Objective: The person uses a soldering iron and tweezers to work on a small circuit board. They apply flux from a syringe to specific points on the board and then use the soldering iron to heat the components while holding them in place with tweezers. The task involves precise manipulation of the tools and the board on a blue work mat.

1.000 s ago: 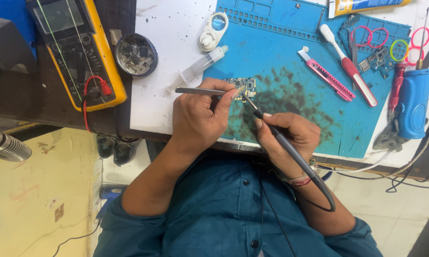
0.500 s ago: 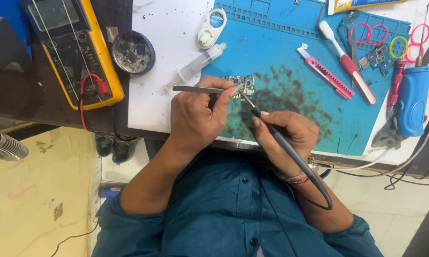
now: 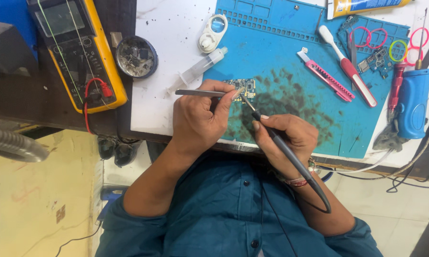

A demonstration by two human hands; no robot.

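Note:
A small circuit board (image 3: 243, 86) lies on the blue work mat (image 3: 290, 52), near a dark stained patch. My left hand (image 3: 201, 116) grips metal tweezers (image 3: 195, 93), whose long end sticks out to the left while the tips reach the board. My right hand (image 3: 290, 138) holds a dark soldering iron (image 3: 281, 143) like a pen. Its thin tip touches the board's lower right edge. The iron's cable runs back along my right forearm over my teal shirt.
A yellow multimeter (image 3: 76, 52) with red lead lies at left, beside a round tin (image 3: 136, 57). A clear syringe (image 3: 200, 70), white loupe (image 3: 213, 32), pink cutter (image 3: 326, 76), toothbrush (image 3: 348, 66), blue tool (image 3: 413, 102) and coloured rings (image 3: 400, 47) surround the work.
The view has shifted slightly; both hands stay on the board, with the tweezers and iron tip in nearly the same places.

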